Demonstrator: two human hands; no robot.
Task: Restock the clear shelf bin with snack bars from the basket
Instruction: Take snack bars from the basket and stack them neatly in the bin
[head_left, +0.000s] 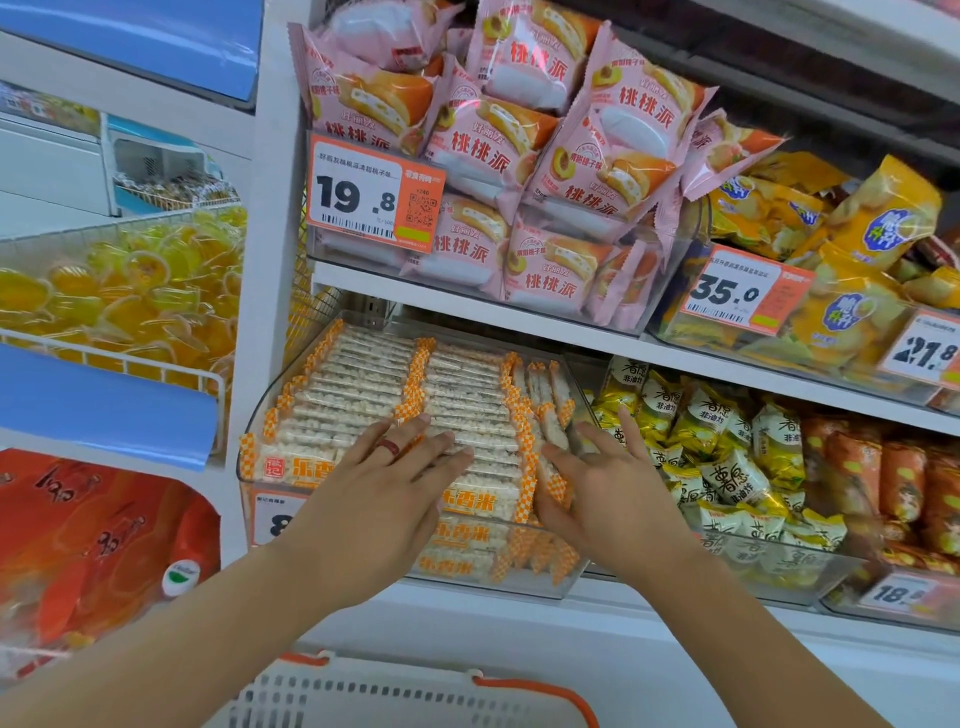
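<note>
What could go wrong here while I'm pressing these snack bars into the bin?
The clear bin looks full to its front lip, so bars under the left hand could slide out. The upright bars beside the right hand may topple or get crushed.

The clear shelf bin (249, 447) sits on the lower shelf, tilted forward, packed nearly full with snack bars (358, 384): white puffed-rice bars in clear wrappers with orange-and-white checked ends, laid flat in two neat rows, with a few standing on edge along the right wall. Below, the white basket (363, 696) with orange rim and handle shows only its top edge.
</note>
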